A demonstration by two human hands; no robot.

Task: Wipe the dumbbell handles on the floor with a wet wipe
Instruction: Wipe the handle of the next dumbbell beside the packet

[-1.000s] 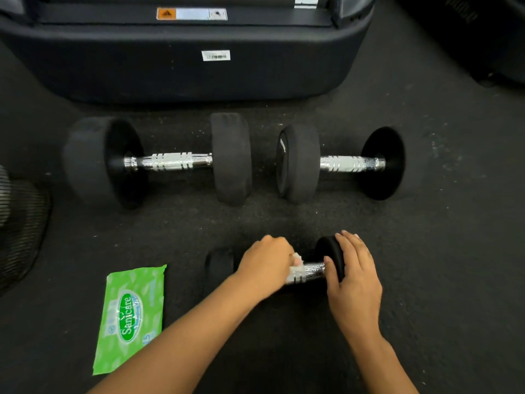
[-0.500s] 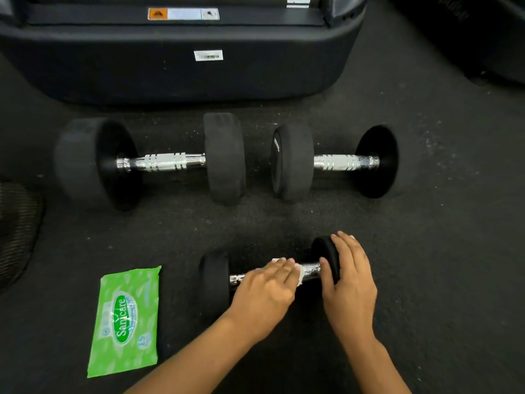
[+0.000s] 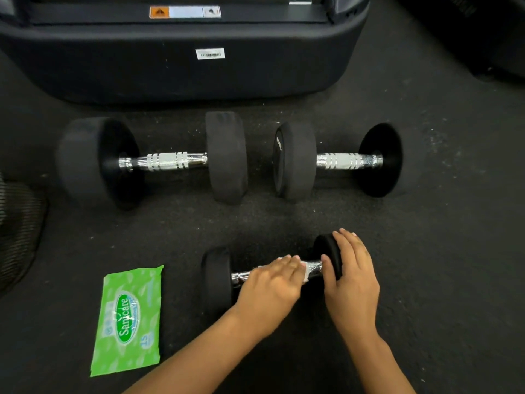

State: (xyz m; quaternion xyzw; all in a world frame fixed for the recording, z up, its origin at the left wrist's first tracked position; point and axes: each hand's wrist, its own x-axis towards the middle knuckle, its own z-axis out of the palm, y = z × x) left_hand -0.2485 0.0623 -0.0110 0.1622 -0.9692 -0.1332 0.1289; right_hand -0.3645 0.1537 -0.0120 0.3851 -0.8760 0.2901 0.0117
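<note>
Both forearms bare — no sleeves, each hand [image 3: 268, 288] ungloved.

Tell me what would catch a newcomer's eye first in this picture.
Probably the bright green wipes pack on the dark floor at lower left. Next, the two hands on the small dumbbell nearest the camera: the left hand presses a white wet wipe onto its handle, the right hand steadies its right end.

Gym: dumbbells [image 3: 153, 162], rubber floor [image 3: 426, 251]
</note>
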